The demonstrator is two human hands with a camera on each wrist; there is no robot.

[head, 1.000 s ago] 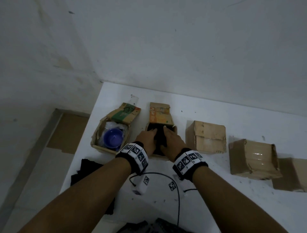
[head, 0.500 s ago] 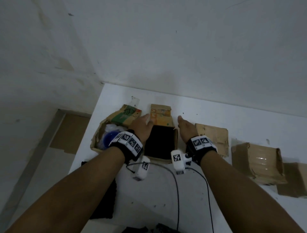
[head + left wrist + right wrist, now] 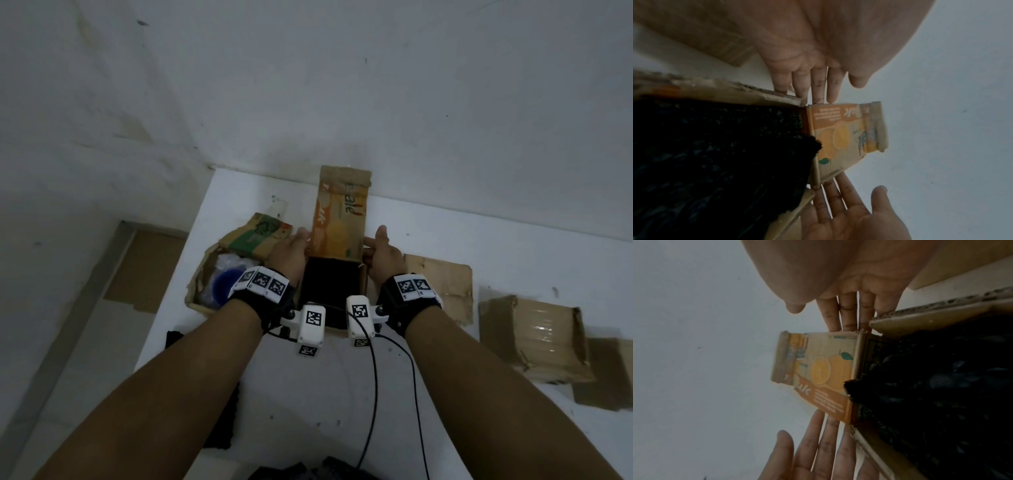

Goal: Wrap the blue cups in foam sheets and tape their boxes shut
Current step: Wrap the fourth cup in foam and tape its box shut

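Note:
An open cardboard box point(image 3: 362, 284) stands in the middle of the white table point(image 3: 445, 226), filled with black foam point(image 3: 330, 284) that hides whatever is inside. Its orange printed far flap point(image 3: 339, 219) stands upright. My left hand point(image 3: 291, 250) and right hand point(image 3: 380, 251) flank that flap, with straight fingers point(image 3: 813, 86) point(image 3: 846, 313) touching its side edges near the hinge. To the left, a second open box point(image 3: 202, 294) holds a blue cup point(image 3: 226, 287) on clear wrap.
Closed brown boxes point(image 3: 442, 281) point(image 3: 534, 339) point(image 3: 609, 373) line the table to the right. More black foam point(image 3: 219, 425) lies under my left forearm near the table's left edge. Black cables point(image 3: 373, 394) trail from my wrists. The wall is close behind the boxes.
My hands left the black foam inside the box, spread to its sides and reached the far flap. The flap has risen from leaning back to upright.

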